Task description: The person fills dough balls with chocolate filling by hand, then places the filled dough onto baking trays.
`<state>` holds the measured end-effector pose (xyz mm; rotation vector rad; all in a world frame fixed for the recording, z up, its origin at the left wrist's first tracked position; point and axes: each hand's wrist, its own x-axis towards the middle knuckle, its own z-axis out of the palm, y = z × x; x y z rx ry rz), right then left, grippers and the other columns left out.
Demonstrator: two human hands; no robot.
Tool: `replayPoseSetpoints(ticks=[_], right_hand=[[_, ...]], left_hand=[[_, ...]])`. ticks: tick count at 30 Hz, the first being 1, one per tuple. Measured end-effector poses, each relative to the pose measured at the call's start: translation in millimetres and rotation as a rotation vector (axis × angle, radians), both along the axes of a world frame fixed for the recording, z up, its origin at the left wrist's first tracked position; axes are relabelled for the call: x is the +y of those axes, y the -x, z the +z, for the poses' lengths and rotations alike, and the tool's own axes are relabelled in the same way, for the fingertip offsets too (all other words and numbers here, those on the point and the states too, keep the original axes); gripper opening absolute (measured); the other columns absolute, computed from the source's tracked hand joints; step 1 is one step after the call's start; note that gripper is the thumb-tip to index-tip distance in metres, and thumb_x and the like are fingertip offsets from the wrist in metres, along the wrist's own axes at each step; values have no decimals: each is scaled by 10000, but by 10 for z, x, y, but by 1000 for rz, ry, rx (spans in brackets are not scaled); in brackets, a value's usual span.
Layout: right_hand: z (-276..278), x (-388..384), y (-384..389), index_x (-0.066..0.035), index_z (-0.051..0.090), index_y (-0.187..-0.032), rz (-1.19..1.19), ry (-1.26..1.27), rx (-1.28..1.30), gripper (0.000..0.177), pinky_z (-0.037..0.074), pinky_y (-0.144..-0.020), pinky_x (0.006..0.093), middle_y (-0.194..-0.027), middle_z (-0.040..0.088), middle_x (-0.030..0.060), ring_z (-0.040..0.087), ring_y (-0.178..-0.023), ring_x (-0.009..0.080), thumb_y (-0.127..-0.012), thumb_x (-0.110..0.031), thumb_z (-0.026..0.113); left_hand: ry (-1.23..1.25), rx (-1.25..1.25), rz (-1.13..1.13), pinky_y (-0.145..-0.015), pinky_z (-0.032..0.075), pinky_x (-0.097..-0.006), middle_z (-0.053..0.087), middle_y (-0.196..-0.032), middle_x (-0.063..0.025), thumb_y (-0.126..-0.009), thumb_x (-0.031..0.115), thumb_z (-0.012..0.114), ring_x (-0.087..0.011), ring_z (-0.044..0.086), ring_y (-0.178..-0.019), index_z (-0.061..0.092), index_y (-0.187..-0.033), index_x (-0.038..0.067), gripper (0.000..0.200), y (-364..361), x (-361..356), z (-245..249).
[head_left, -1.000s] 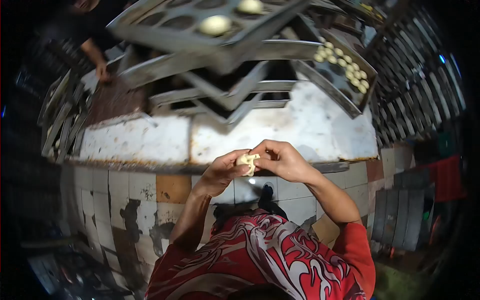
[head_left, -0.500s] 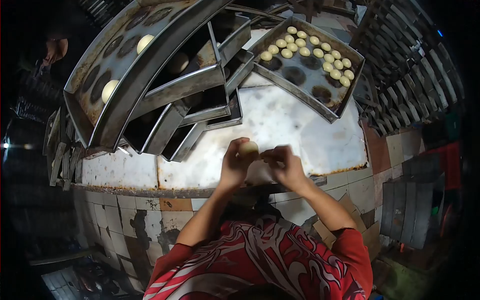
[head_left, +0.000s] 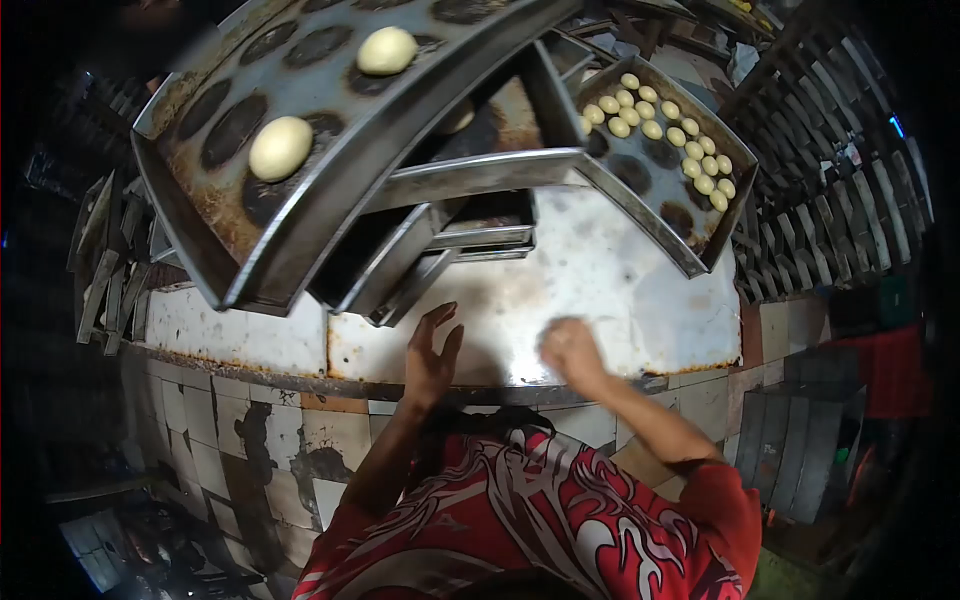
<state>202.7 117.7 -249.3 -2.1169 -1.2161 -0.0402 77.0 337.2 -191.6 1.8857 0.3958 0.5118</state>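
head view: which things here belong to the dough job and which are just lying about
Likely in the job: left hand, open; right hand, blurred; worktop; top tray holding two dough balls; right tray of small dough pieces.
Lying about: stacked empty trays; upright trays at left; rack at right.

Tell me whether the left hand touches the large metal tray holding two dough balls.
Apart. Head view: the open left hand hovers over the white counter, well clear of the tray.
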Motion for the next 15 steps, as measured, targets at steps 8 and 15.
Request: replayPoseSetpoints(ticks=[8,15], right_hand=[[129,921,140,-17,536,-694,-501,-98,-73,78,399,-706,438,-767,536,170,503,-748,354,-716,-74,585],[1078,615,304,-33,603,-941,-94,749,833,218,461,-784,349,-955,620,126,581,-873,247,-798,-193,564]], left_hand=[[146,41,-450,-938,401,-304,588,-1096,-111,-853,43,585,-190,541,-1059,510,-1160,-9,321,329,535,165],[194,59,-746,-922,414,-292,601,-1107,-110,-860,106,609,-171,554,-1048,504,-1180,2,353,507,1049,109]])
